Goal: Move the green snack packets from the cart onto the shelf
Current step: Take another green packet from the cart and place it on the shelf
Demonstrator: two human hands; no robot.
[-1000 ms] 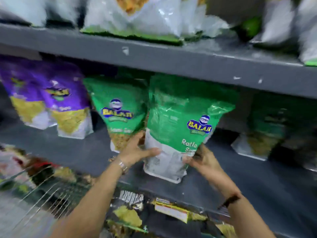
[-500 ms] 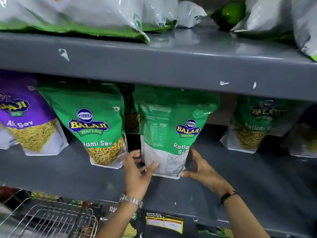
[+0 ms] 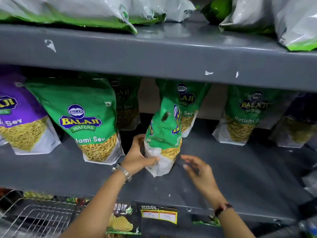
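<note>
A green Balaji sev packet (image 3: 163,134) stands edge-on on the grey middle shelf (image 3: 68,170), turned so its narrow side faces me. My left hand (image 3: 137,157) grips its lower left corner, thumb across the white base. My right hand (image 3: 197,170) hovers just right of the packet's base with fingers apart, touching nothing. Other green packets stand on the same shelf: a large one (image 3: 82,121) at the left, one (image 3: 127,103) behind it, one (image 3: 190,102) behind the held packet, and one (image 3: 243,115) at the right.
A purple sev packet (image 3: 20,117) stands at the shelf's far left. The upper shelf (image 3: 154,55) overhangs and carries white-and-green bags (image 3: 77,12). A wire cart (image 3: 34,219) sits at the lower left. A price tag (image 3: 158,214) and chip packets (image 3: 121,220) lie below the shelf edge.
The packet has been rotated from facing me to edge-on and pushed deeper onto the shelf. My right hand has let go of it and drawn back; my left hand keeps its hold.
</note>
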